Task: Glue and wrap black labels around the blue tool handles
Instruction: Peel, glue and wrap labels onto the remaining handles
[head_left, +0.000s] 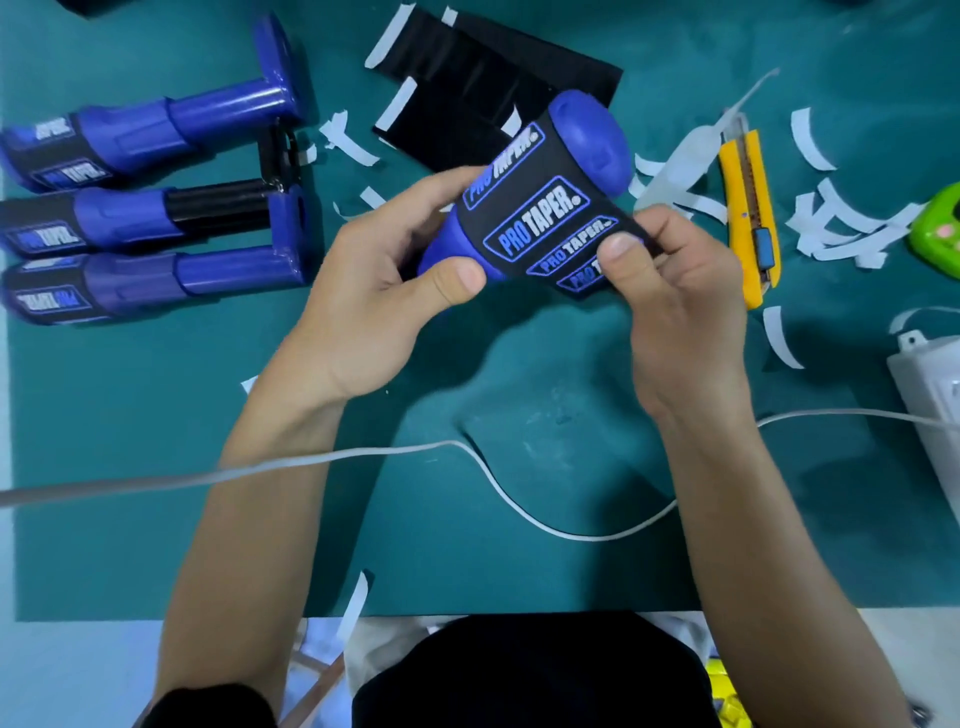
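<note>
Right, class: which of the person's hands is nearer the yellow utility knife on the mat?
Right. The right hand pinches the black label just beside the yellow utility knife; the left hand holds the blue handle farther off.

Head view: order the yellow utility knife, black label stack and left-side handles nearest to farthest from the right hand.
1. Yellow utility knife, beside the right hand.
2. Black label stack, farther back, centre.
3. Labelled handles, far left.

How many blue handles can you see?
4. On the green mat at the left: far handle, middle handle, near handle. The fourth handle is gripped by the left hand and right hand. None look hidden.
</note>
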